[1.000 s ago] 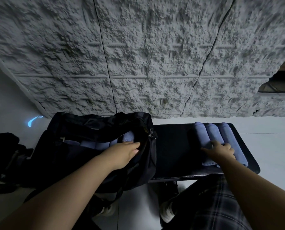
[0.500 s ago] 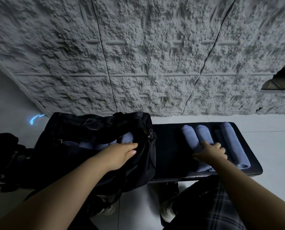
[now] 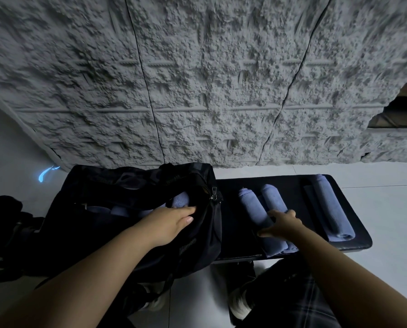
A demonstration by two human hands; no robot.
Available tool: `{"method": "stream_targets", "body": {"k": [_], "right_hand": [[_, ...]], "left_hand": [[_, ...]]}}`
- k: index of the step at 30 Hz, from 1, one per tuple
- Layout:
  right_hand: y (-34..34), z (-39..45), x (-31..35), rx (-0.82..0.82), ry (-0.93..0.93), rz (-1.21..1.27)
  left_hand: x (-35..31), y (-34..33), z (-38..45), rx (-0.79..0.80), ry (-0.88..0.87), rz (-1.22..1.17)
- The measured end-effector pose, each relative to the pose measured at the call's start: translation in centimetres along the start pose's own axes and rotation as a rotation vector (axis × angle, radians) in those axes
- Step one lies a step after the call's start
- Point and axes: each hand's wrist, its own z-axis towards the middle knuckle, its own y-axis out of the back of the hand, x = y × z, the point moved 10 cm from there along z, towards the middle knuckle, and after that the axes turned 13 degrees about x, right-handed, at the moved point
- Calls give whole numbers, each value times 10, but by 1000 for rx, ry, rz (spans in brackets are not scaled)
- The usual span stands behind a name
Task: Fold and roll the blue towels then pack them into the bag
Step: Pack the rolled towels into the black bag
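Observation:
A black duffel bag (image 3: 117,209) stands open on the left end of a dark bench (image 3: 230,223); several rolled blue towels (image 3: 122,210) lie inside it. My left hand (image 3: 171,223) grips the bag's near rim and holds the opening apart. Two rolled blue towels (image 3: 252,207) lie side by side in the middle of the bench, and my right hand (image 3: 281,224) rests on top of them, fingers spread over both. A third rolled blue towel (image 3: 332,209) lies alone near the bench's right end.
A rough grey stone wall (image 3: 197,79) rises just behind the bench. White tiled floor (image 3: 375,181) surrounds it. Dark bundled items (image 3: 1,216) sit on the floor at the far left. My plaid-trousered leg (image 3: 287,297) and shoes are under the bench's front edge.
My right hand has slid two of the rolled towels left toward the bag, leaving the third behind at the right end. My left hand has stayed on the bag's rim.

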Motion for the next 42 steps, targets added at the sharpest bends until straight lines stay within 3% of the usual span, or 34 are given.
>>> {"method": "stream_targets", "body": {"k": [9,15,18,21,23,26,28,32,35,39,42], "right_hand": [[4,-22,4,-241,138,216],[48,-91,42,-392,507,466],[63,-145,83,-284,754,636],[63,-182,118,-102,918,768],[54,-193,139,21,989,814],[34,-195,165,189,1041,893],[20,-187,180,205,1026,824],[-7,-170,202,161,967,674],[-26,-166,220,86,972,590],[-48,-169,239,-163,872,294],[-66,-181,254,-222,894,184]], "left_hand": [[1,-16,0,19,-13,-90],[4,1,-4,-193,-62,-560],[6,10,-10,-281,-53,-789],[8,2,-8,-193,31,-969],[2,-4,-10,-141,63,-1224],[-11,-6,-21,-153,-29,-1756],[-12,-1,-31,-152,-160,-1843],[-12,11,-55,-146,-383,-1812],[1,5,-65,-256,-339,-1678],[27,2,-81,-461,-250,-1505],[42,-3,-93,-524,-178,-1462]]}}
